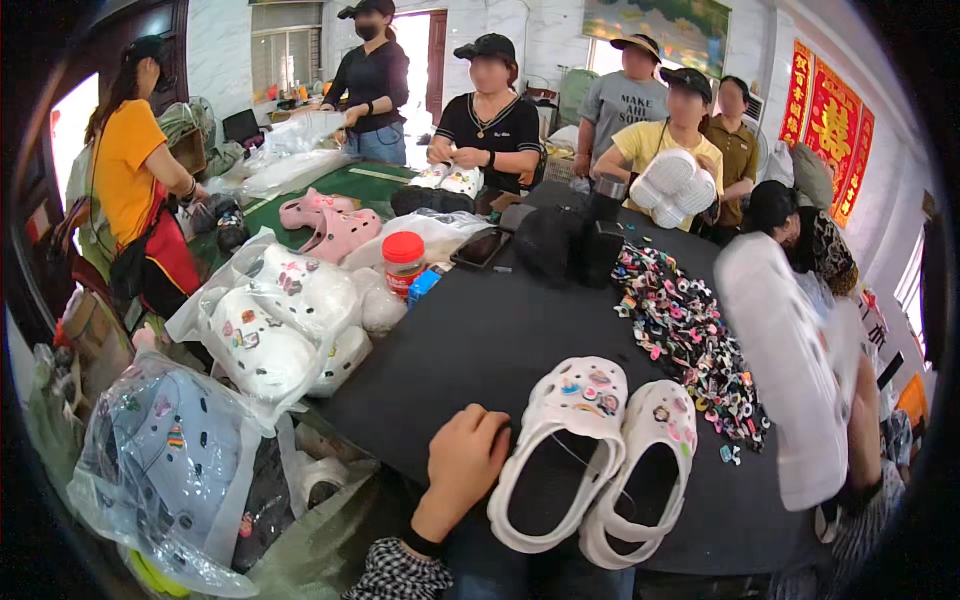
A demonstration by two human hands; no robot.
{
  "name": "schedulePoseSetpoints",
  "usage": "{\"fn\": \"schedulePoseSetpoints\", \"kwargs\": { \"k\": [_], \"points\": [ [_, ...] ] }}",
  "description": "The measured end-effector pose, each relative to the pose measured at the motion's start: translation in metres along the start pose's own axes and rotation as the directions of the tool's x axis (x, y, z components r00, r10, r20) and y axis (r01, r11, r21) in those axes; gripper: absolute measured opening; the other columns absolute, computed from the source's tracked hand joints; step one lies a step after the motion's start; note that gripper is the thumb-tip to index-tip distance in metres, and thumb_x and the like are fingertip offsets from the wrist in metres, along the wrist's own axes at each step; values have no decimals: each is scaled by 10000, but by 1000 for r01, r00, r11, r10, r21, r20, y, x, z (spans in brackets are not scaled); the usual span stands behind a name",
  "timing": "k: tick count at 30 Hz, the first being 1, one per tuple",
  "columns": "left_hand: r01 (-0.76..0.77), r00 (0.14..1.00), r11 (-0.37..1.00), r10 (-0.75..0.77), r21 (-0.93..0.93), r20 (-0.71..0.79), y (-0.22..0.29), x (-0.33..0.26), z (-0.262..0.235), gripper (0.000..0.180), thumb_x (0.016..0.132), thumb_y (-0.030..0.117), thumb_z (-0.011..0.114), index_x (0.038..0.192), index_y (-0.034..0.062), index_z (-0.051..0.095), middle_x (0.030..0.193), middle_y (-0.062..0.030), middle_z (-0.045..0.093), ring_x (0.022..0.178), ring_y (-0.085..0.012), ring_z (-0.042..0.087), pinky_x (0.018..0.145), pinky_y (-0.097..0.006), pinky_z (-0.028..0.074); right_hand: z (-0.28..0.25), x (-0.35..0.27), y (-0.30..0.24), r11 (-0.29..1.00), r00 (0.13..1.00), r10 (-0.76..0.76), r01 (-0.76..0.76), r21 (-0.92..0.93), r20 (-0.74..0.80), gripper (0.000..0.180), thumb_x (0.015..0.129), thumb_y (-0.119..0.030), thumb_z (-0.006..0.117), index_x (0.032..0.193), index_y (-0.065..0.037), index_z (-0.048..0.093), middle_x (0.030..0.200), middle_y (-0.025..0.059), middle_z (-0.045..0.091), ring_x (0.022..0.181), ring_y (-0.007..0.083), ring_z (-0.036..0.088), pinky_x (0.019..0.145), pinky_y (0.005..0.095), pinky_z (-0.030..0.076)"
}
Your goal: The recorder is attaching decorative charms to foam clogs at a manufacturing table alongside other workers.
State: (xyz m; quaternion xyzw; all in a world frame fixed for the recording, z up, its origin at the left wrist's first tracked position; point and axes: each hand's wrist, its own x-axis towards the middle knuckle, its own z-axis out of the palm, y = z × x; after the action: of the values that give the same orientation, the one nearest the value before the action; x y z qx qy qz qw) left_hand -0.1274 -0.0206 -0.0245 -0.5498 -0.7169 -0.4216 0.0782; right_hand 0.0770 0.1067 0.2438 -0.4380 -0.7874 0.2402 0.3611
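Note:
My left hand (462, 458) rests on the black tabletop with its fingers curled in, and no object shows in it. Just right of it sits a pair of white clogs: the left clog (520, 480) and the right clog (612, 520), toes pointing away, with colourful charms on their uppers. At the right, my patterned sleeve and forearm (862, 430) rise beside a white clog (780, 380) held in the air and smeared by motion. The fingers of my right hand are blurred and mostly hidden behind it.
Loose shoe charms (685, 335) lie in a heap beyond the clogs. Bagged white clogs (255, 340) and bagged blue clogs (165, 450) are at the left, near a red-lidded jar (403, 262) and pink clogs (330, 222). Several co-workers surround the tables; one holds white clogs (675, 188).

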Motion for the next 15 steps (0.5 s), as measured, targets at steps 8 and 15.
{"fn": "schedulePoseSetpoints", "kwargs": {
  "k": [8, 15],
  "points": [
    [2, 997, 995, 5, -95, 72, -6, -2, 2, 169, 842, 147, 683, 992, 74, 660, 887, -91, 599, 812, -286, 636, 667, -404, 521, 153, 118, -46, 937, 820, -346, 326, 124, 455, 406, 828, -341, 680, 1036, 7, 695, 849, 70, 685, 735, 137, 623, 672, 274, 484],
    [-14, 997, 982, 29, -186, 78, -4, 0, 1, 154, 842, 152, 673, 965, 65, 644, 849, -77, 568, 769, -269, 611, 638, -385, 505, 271, 209, -146, 775, 756, -627, 583, 244, 187, 649, 739, -507, 733, 1045, 60, 656, 910, 160, 692, 813, 213, 658, 722, 318, 515]
  ]
}}
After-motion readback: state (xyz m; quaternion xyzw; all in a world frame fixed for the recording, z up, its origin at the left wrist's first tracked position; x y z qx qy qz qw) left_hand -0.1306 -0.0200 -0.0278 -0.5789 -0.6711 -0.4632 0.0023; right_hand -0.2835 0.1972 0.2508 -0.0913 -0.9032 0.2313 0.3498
